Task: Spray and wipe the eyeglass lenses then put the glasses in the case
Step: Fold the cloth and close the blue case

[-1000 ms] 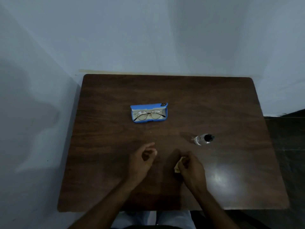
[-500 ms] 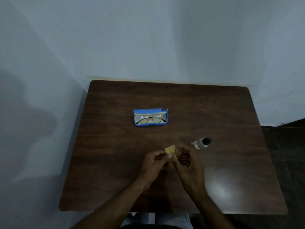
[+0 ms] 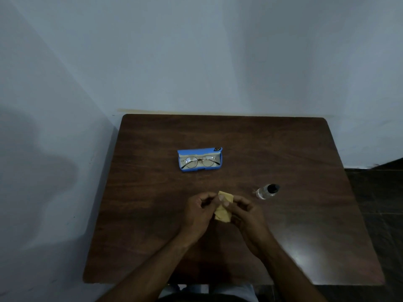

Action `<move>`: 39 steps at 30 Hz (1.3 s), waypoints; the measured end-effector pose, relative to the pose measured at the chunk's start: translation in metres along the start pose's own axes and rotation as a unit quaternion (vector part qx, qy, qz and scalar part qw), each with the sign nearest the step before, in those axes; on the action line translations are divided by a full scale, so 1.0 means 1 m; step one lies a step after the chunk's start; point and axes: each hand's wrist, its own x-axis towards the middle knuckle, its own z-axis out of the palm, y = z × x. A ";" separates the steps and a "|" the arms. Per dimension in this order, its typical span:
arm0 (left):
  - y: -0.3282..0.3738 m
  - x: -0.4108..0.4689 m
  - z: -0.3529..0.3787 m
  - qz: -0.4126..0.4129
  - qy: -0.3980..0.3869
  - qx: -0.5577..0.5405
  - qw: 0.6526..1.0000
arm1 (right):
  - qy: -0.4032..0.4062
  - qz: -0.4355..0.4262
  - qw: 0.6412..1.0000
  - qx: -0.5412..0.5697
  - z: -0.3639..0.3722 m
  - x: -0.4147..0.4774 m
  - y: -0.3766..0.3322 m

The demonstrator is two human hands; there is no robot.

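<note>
A small yellow cloth (image 3: 224,207) hangs between my two hands over the middle of the table. My left hand (image 3: 199,211) pinches its left edge and my right hand (image 3: 245,213) pinches its right edge. Round metal-framed glasses (image 3: 199,161) lie inside an open blue case (image 3: 200,168) farther back at the table's centre. To the right of my hands, a small clear spray bottle (image 3: 267,191) with a black cap lies on the table.
The dark wooden table (image 3: 152,214) stands in a corner, with pale walls behind it and on its left. A dark floor shows past the table's right edge.
My left hand came across to join my right hand on the cloth. The cloth, first bunched in my right hand, is now pulled open between both hands.
</note>
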 end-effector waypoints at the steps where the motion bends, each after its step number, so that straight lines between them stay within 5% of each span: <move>1: 0.002 0.001 -0.001 0.001 0.001 0.000 1.000 | 0.006 -0.008 1.000 -0.003 0.001 0.002 0.001; 9: 0.005 0.006 -0.010 -0.018 0.020 -0.016 1.000 | 0.036 -0.141 0.979 -0.145 0.006 0.013 0.003; 21: 0.008 0.012 -0.018 -0.052 0.023 -0.143 0.988 | 0.058 -0.105 0.991 -0.056 0.008 0.037 0.008; 27: -0.003 0.028 -0.024 -0.047 0.037 -0.054 0.997 | 0.052 -0.075 0.990 -0.105 0.012 0.055 0.010; 39: -0.018 0.121 -0.037 0.000 0.193 0.034 0.981 | 0.130 -0.115 0.956 -0.238 0.049 0.152 0.011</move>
